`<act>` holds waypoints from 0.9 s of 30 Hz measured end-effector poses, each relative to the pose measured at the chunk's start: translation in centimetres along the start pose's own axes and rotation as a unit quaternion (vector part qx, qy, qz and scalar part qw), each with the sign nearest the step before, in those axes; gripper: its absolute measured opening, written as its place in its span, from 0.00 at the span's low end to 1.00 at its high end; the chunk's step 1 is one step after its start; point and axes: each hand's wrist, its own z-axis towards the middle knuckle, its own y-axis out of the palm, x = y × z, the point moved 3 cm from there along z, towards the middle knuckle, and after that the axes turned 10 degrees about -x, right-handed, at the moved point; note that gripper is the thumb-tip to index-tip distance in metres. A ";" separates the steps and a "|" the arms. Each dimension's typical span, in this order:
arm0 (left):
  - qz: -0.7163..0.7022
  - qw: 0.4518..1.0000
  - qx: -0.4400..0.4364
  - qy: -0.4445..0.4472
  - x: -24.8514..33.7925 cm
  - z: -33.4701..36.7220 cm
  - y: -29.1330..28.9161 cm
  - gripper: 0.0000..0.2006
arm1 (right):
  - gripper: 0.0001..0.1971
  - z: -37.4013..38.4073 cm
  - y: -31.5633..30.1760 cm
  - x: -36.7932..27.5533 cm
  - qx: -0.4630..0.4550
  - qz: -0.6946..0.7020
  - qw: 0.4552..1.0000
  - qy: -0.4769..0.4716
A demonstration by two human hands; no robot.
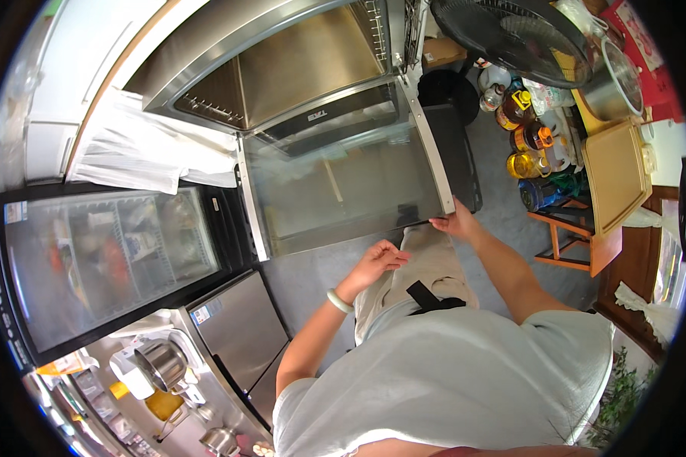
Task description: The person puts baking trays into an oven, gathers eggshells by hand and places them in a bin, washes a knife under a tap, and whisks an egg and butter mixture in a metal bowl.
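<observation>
A stainless steel oven (312, 65) stands ahead of me with its glass door (343, 183) swung down. The interior of the oven shows bare metal walls with rack rails at the sides. My right hand (456, 222) grips the door at its near right corner, fingers at the edge. My left hand (381, 260), below a pale bangle on the wrist, hovers just short of the door's near edge. Its fingers are loosely bent and slightly apart, with nothing visible in them.
To the left stand a glass-topped chest freezer (114, 259) and a steel cabinet (240, 327), with a steel pot (160, 364) nearby. At right are several oil bottles (530, 164), an orange wooden stool (568, 244), a tan board (617, 179) and a black fan (514, 38).
</observation>
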 end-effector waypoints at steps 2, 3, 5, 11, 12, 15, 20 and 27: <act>0.019 1.000 -0.003 0.016 -1.2 -2.3 0.7 0.06 | 0.31 0.1 0.4 0.4 0.038 0.002 0.998 -0.040; 0.024 0.999 -0.011 0.026 -2.0 -3.3 0.8 0.06 | 0.32 -0.1 0.4 0.2 0.047 0.011 0.997 -0.060; 0.031 0.998 -0.022 0.045 -4.0 -5.6 0.8 0.06 | 0.33 -0.6 0.8 0.4 0.071 0.021 0.993 -0.096; 0.042 0.998 0.042 0.003 -10.3 -12.7 -0.6 0.06 | 0.37 -3.7 6.1 0.5 0.112 0.022 0.982 -0.152; 0.036 0.998 0.051 0.001 -10.9 -13.2 -0.4 0.06 | 0.38 -4.4 7.2 0.1 0.105 0.014 0.982 -0.159; 0.053 0.997 0.053 0.005 -11.7 -13.5 0.1 0.05 | 0.43 -4.8 10.1 -0.6 0.147 -0.017 0.972 -0.182; 0.080 0.993 0.059 0.058 -9.2 -10.7 2.1 0.06 | 0.42 -7.4 11.7 -1.6 0.123 0.009 0.975 -0.186; 0.191 0.982 0.015 0.006 -7.6 -4.5 7.4 0.06 | 0.35 -16.4 1.8 -4.3 0.183 -0.197 0.936 -0.227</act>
